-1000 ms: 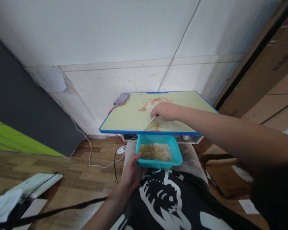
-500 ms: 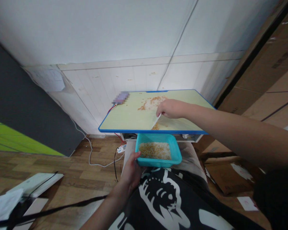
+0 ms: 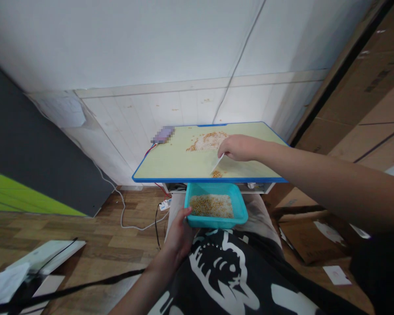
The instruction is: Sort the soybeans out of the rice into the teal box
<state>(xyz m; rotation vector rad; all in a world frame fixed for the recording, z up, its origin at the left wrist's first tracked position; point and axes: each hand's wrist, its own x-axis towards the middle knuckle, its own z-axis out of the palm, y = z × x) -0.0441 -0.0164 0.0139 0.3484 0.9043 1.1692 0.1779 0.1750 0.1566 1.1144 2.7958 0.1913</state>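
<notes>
My left hand (image 3: 183, 232) grips the left side of a turquoise plastic basin (image 3: 239, 214) on my lap, thumb at its rim. Inside the basin lies a mix of yellow corn kernels and white grains (image 3: 212, 205). Over the tabletop (image 3: 164, 164), my right hand (image 3: 238, 148) is closed on a thin white card (image 3: 217, 163), tilted with its lower edge near the table's front. Beside that edge sits a small heap of corn kernels (image 3: 217, 174). Farther back spreads a larger pile of white grains and kernels (image 3: 207, 142), partly behind my right hand.
A blurred purple object (image 3: 163, 134) with a red cord lies at the table's back left corner. Cardboard boxes (image 3: 341, 105) stand on the right. A power strip (image 3: 166, 204) and cables are on the floor at left. The wall (image 3: 170, 105) rises behind the table.
My right hand and the white card have shifted slightly right, and the small kernel heap at the front edge shows more fully. My left hand keeps its hold on the basin.
</notes>
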